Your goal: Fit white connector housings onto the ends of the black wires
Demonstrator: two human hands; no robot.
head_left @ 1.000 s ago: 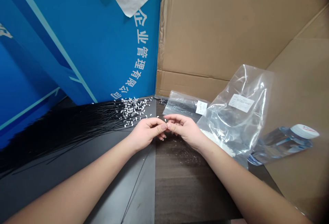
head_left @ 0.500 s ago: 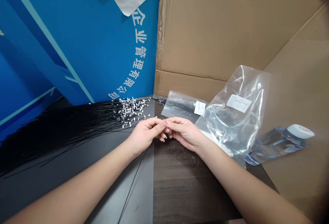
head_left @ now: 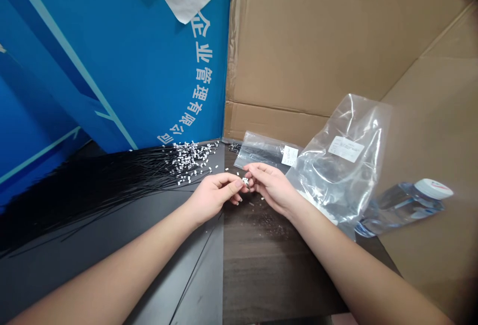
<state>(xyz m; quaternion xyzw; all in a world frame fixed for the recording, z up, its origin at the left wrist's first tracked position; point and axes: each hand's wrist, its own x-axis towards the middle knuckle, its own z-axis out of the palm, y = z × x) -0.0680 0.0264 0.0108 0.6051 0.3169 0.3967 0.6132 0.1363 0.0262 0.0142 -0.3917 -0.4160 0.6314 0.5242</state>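
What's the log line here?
small white piece | between left hand and right hand | nearby: black wires with white ends, plastic bag

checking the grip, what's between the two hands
A small white piece sits between the left hand and the right hand, in the head view.

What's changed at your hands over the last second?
The left hand and right hand have drawn slightly apart, and a small white piece now shows between their fingertips; which hand grips it is unclear. The black wires and clear plastic bag stayed put.
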